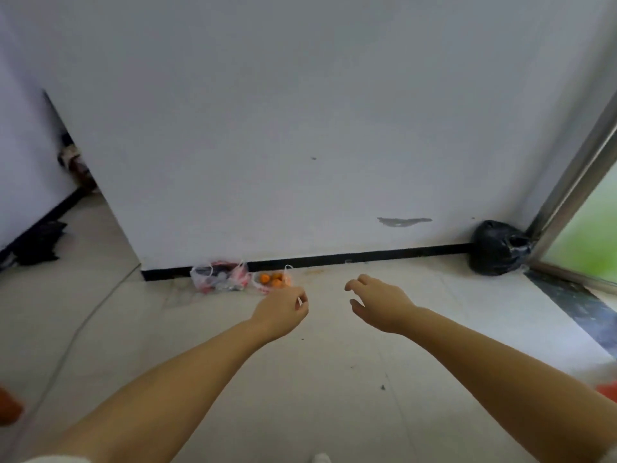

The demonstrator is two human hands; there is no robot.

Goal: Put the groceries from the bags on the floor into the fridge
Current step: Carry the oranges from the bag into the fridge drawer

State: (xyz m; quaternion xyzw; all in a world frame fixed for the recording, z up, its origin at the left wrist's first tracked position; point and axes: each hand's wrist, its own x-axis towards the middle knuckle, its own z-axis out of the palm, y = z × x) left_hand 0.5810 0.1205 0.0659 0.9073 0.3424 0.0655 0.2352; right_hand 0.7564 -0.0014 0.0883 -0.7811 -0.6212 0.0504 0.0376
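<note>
Both arms stretch toward two thin red-and-white plastic bags [220, 277] against the wall's black skirting, oranges [272, 280] showing; left hand [280, 312] loosely curled, right hand [377, 300] fingers spread, both empty, ready to grab.
</note>
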